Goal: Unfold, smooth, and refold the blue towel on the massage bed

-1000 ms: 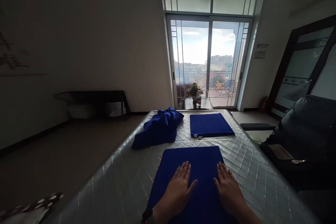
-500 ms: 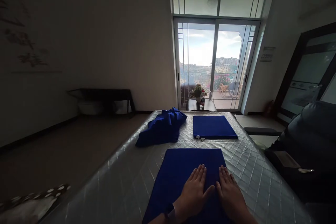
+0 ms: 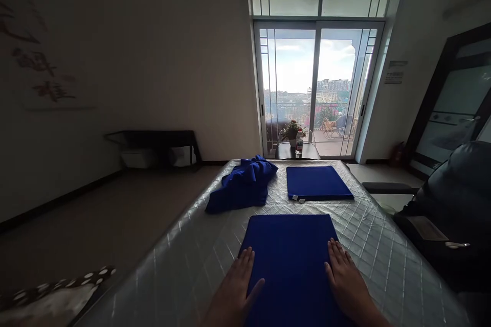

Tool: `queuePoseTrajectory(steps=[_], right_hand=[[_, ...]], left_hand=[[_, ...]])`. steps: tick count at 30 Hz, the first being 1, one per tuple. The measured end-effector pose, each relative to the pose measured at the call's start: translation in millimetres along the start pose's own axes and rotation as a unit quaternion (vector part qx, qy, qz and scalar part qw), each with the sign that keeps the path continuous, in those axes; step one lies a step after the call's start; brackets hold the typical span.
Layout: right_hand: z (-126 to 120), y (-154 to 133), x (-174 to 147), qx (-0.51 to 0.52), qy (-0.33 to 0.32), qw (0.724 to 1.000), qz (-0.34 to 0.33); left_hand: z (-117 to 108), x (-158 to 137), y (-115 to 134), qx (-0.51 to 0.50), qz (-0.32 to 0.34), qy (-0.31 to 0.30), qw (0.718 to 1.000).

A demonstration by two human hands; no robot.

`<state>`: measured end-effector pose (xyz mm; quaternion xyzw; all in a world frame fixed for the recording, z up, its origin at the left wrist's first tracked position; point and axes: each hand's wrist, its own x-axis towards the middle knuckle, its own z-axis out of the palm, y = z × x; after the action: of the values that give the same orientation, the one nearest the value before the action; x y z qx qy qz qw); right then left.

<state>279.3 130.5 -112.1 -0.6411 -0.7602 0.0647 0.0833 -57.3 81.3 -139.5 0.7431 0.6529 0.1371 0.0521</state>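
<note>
A flat, folded blue cloth (image 3: 291, 265) lies in front of me on the quilted silver table cover (image 3: 184, 265). My left hand (image 3: 240, 281) rests at the cloth's left edge, fingers stretched forward and thumb out over the fabric. At the right edge my right hand (image 3: 343, 271) lies flat, its fingers also extended. Neither hand grips anything. Beyond them is another neatly folded blue cloth (image 3: 318, 182), with small white tags at its near edge. A crumpled blue cloth (image 3: 243, 186) is heaped to its left.
A small dark table (image 3: 286, 152) with a potted plant (image 3: 292, 133) and a bottle (image 3: 299, 141) stands before the glass sliding door. On the right is a dark chair (image 3: 456, 204). A black low shelf (image 3: 161, 140) is along the left wall. Polka-dot fabric (image 3: 65, 283) shows at lower left.
My left hand has slid left from the middle of the near folded cloth to its left edge. My right hand stays by the right edge. The view has shifted slightly.
</note>
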Motion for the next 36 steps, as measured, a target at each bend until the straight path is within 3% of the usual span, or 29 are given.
queuePoseTrajectory(steps=[7,12,15,17,19,22,25,27,30,33,36], right_hand=[[-13,-5,-25,-0.004,-0.005,1.000,-0.008],[10,13,-52,0.031,-0.036,0.999,-0.014],[29,29,-57,0.037,-0.036,0.998,-0.024],[38,36,-57,0.029,-0.027,0.999,-0.030],[46,40,-55,0.021,-0.017,0.999,-0.038],[60,44,-53,0.005,-0.003,0.999,-0.051],[71,48,-51,-0.017,0.037,0.998,-0.043],[74,51,-50,-0.019,0.041,0.998,-0.042],[69,54,-49,-0.007,0.002,0.998,-0.059],[63,52,-49,-0.008,-0.003,0.998,-0.055],[61,50,-50,-0.009,0.015,0.999,-0.049]], left_hand=[[0,1,3,0.002,0.003,0.002,1.000],[-25,10,12,0.017,0.042,-0.001,0.999],[-48,24,49,0.008,0.081,-0.022,0.996],[-52,32,85,-0.012,0.138,-0.042,0.989],[-41,38,123,-0.039,0.206,-0.058,0.976],[-8,45,170,-0.076,0.285,-0.052,0.954],[20,50,191,-0.096,0.321,-0.039,0.941],[29,51,188,-0.095,0.328,-0.036,0.939],[29,46,165,-0.070,0.318,-0.039,0.945],[25,32,127,-0.018,0.292,-0.013,0.956],[21,11,81,0.053,0.270,0.069,0.959]])
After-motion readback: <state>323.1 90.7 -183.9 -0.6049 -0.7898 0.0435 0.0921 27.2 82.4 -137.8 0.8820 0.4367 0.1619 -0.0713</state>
